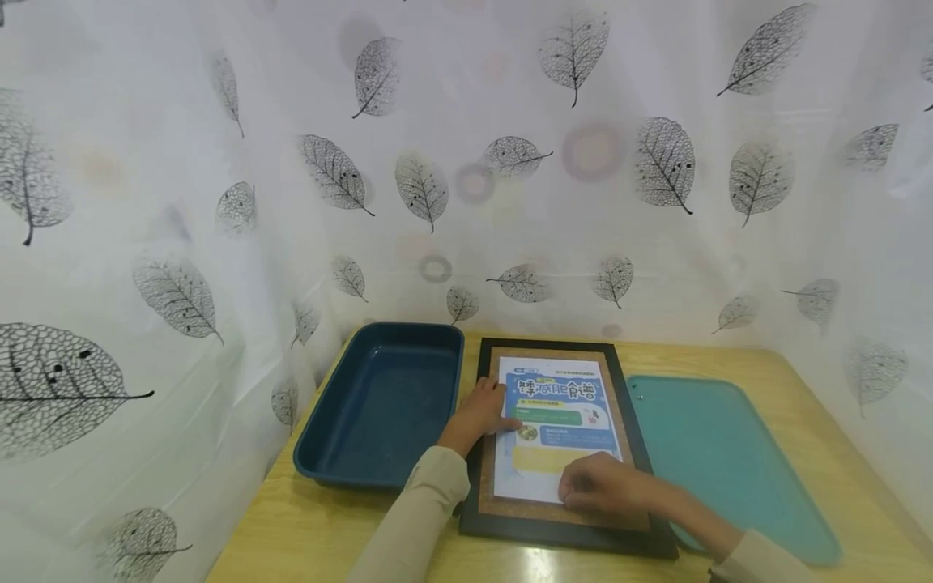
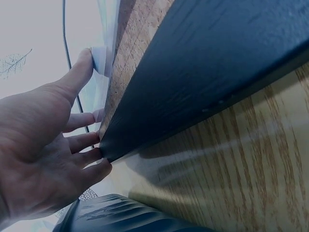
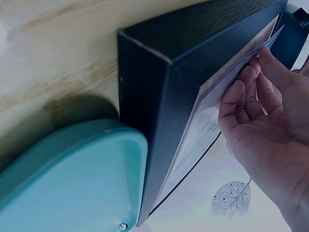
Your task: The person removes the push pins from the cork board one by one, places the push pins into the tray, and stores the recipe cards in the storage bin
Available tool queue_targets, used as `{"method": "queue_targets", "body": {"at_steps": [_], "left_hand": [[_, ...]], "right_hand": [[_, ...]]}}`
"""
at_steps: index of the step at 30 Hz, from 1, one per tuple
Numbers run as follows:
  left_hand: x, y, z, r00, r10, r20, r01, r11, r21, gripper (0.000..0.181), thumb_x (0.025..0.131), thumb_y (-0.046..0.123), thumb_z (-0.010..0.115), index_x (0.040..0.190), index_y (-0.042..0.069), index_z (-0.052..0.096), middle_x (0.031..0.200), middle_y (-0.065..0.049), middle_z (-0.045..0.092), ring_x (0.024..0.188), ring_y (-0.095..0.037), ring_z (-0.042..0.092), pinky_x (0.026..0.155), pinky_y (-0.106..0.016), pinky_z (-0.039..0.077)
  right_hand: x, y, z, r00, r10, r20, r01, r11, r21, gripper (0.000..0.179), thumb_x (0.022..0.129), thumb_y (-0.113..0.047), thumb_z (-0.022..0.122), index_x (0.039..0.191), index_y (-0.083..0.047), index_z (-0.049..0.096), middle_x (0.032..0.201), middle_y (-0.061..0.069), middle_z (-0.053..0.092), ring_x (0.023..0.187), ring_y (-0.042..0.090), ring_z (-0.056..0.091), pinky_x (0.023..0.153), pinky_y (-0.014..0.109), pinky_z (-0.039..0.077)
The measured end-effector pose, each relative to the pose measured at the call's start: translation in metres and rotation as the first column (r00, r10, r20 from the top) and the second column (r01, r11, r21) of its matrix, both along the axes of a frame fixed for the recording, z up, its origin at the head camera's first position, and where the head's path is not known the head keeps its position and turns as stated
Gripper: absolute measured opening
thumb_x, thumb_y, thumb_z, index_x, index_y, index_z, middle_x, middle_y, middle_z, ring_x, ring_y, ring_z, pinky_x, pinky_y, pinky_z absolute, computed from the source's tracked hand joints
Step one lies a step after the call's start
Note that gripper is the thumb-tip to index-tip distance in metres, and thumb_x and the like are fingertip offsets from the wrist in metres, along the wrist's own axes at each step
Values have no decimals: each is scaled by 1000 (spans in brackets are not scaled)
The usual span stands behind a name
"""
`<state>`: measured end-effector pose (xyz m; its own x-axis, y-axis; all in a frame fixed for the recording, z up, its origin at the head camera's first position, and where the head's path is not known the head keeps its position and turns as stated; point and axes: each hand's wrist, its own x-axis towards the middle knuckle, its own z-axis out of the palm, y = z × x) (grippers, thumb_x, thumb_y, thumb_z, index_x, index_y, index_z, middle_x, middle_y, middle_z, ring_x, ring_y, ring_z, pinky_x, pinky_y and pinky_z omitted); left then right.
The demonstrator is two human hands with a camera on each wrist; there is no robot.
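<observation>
A printed sheet (image 1: 557, 413) with blue, green and yellow blocks lies on the brown cork-like board (image 1: 525, 510) inside a black frame (image 1: 554, 533). My left hand (image 1: 481, 411) rests at the sheet's left edge, fingers fairly straight. In the left wrist view, its thumb (image 2: 84, 65) touches the paper while other fingertips meet the frame's inner side. Over the sheet's bottom edge, my right hand (image 1: 601, 483) has its fingers curled. The right wrist view shows that hand (image 3: 270, 111) pinching the paper's edge, which stands slightly off the board there.
Left of the frame stands a deep dark blue tray (image 1: 386, 397). A shallow teal tray (image 1: 717, 457) lies close along the frame's right side. All sit on a light wooden table (image 1: 291, 534), with a leaf-patterned curtain (image 1: 466, 219) behind and at both sides.
</observation>
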<state>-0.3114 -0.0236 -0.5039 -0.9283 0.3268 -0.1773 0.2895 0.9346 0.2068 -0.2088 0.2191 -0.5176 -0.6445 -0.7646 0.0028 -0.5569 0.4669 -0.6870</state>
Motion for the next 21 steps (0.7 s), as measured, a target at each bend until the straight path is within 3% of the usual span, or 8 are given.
{"method": "queue_targets", "body": {"at_steps": [11, 21], "left_hand": [[3, -1, 4, 1000, 1, 13, -1, 1000, 23, 85, 90, 53, 78, 153, 5, 48, 164, -12, 38, 148, -28, 38, 118, -47, 40], [-1, -1, -2, 1000, 4, -4, -4, 1000, 1, 84, 90, 55, 77, 153, 6, 49, 163, -11, 40, 147, -28, 40, 116, -46, 42]], "right_hand": [[-3, 0, 0, 1000, 1, 20, -1, 1000, 24, 5, 96, -18, 74, 93, -15, 73, 85, -17, 66, 75, -4, 57, 69, 21, 54], [-3, 0, -1, 999, 14, -32, -13, 1000, 22, 4, 97, -18, 74, 93, -18, 72, 86, -17, 66, 77, -5, 57, 70, 21, 54]]}}
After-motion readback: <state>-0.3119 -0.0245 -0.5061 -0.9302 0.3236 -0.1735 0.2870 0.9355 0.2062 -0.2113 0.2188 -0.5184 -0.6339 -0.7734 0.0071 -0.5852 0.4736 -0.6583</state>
